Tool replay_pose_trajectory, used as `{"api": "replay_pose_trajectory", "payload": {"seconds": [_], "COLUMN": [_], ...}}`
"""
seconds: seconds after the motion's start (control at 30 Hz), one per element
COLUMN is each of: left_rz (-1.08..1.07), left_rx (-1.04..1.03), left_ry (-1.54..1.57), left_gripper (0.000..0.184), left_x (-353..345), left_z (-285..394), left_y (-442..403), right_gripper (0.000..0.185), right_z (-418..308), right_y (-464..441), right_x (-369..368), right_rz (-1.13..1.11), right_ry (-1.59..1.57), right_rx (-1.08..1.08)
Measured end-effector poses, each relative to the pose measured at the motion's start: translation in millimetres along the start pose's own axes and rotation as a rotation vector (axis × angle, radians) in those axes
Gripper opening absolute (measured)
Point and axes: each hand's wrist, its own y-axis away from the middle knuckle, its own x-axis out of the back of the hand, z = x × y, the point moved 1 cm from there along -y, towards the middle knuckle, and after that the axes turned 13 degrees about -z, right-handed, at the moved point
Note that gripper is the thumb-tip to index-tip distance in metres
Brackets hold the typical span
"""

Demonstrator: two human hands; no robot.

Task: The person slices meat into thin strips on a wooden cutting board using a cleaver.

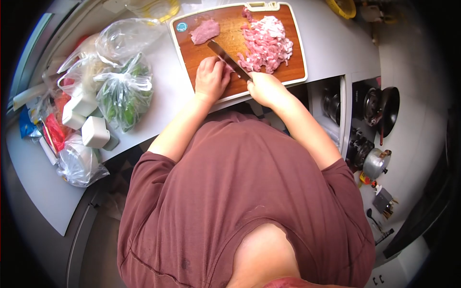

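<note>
My right hand (265, 89) is closed round the handle of a knife (229, 60), whose blade points up and left over the cutting board (186, 56). Curled beside the blade, my left hand (211, 79) presses on a piece of meat (227, 65), which is mostly hidden by the fingers and the blade. A flat slice of meat (205, 31) lies at the board's upper left. On the right half of the board is a heap of cut pink and white meat strips (267, 45).
Left on the counter (165, 103) are a plastic bag of greens (126, 93), white containers (95, 132) and other bags. A yellow basket (342, 7) stands at the upper right. Pans (389, 111) and a metal pot (376, 163) are at the right.
</note>
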Motion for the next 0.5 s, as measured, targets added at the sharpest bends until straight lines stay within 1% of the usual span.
{"api": "replay_pose_trajectory", "payload": {"seconds": [0.07,0.17,0.27,0.33,0.4,0.5], "left_rz": [-0.002,0.016,0.023,-0.005,-0.016,0.026], "left_rx": [0.025,0.001,0.017,0.013,-0.008,0.011], "left_ry": [-0.022,0.017,-0.013,-0.031,-0.057,-0.069], "left_gripper": [0.026,0.023,0.022,0.021,0.021,0.021], "left_x": [-2.4,-3.2,-4.8,-7.3,-7.0,-6.5], "left_z": [-1.7,-2.8,-4.2,-4.4,-5.0,-2.4], "left_y": [-0.7,-1.4,-0.6,-0.6,0.7,0.1], "right_gripper": [0.029,0.03,0.03,0.031,0.031,0.032], "right_z": [2.2,1.8,-4.6,-28.3,-36.3,-27.6], "right_y": [1.8,3.5,-29.6,-55.7,-73.9,-66.5], "right_x": [-2.9,-6.6,-17.4,-2.8,-0.2,1.0], "right_rz": [-0.053,-0.095,0.003,-0.064,-0.055,-0.054], "right_ry": [-0.016,-0.044,0.007,0.064,0.138,0.155], "right_rx": [-0.021,-0.056,-0.031,-0.059,-0.045,-0.031]}}
